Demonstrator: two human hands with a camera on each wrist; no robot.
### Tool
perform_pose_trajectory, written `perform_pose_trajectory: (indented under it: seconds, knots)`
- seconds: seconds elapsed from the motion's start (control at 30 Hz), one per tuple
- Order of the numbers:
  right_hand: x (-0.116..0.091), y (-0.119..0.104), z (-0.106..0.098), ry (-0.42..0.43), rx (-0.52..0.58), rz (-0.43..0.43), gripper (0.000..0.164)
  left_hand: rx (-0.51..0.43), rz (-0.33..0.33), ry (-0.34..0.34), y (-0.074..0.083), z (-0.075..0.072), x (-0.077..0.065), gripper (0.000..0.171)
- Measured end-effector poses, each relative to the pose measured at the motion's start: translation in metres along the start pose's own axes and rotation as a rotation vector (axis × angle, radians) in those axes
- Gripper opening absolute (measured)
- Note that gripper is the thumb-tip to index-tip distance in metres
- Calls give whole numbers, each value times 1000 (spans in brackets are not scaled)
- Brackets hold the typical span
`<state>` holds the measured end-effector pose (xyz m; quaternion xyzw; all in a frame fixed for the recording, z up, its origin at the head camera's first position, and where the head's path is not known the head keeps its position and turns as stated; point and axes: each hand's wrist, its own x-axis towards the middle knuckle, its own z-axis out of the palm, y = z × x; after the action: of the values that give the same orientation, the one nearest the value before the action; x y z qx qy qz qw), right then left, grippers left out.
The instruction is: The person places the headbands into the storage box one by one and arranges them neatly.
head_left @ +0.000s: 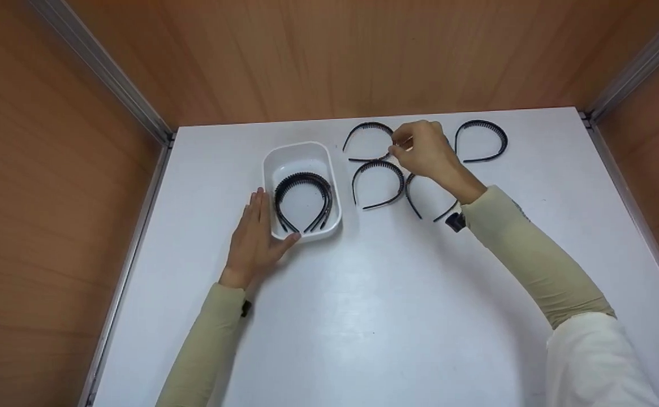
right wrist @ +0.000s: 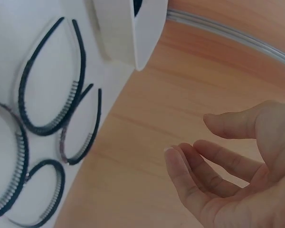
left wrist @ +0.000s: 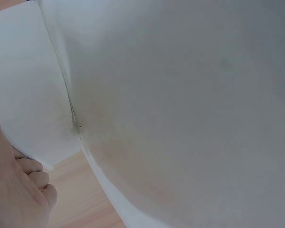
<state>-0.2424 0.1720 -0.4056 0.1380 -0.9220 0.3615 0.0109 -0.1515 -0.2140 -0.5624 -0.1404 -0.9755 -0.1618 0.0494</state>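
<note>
A white plastic tray (head_left: 284, 155) stands left of the table's middle, with several black toothed headbands (head_left: 305, 180) nested inside. My left hand (head_left: 253, 243) rests along the tray's left side, fingers straight and thumb at the near rim. The left wrist view shows that hand (left wrist: 19, 190) beside the tray's outer wall (left wrist: 33, 80). My right hand (head_left: 428, 150) hovers over the loose headbands on the right, partly covering one headband (head_left: 413, 198). In the right wrist view, thumb and fingertips of the right hand (right wrist: 232, 166) stand apart with nothing between them.
Other headbands lie on the white table (head_left: 340, 328): one at the back (head_left: 388, 129), one in front of it (head_left: 401, 181) and one at far right (head_left: 502, 138). Wooden panels (head_left: 329, 56) with metal edge rails (head_left: 125, 85) enclose the table.
</note>
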Motion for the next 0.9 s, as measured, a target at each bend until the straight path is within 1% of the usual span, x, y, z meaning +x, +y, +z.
perform_pose_trajectory:
  seconds: [0.37,0.6,0.9]
  knots:
    - [-12,33,-13,35,15,55,29,-8,3,37,0,-2,-4,120]
    - [-20,53,-17,55,11,69,28,-12,-7,23,1,-2,-4,119]
    - [-26,82,-23,71,2,106,28,-17,-4,40,1,-1,-3,120]
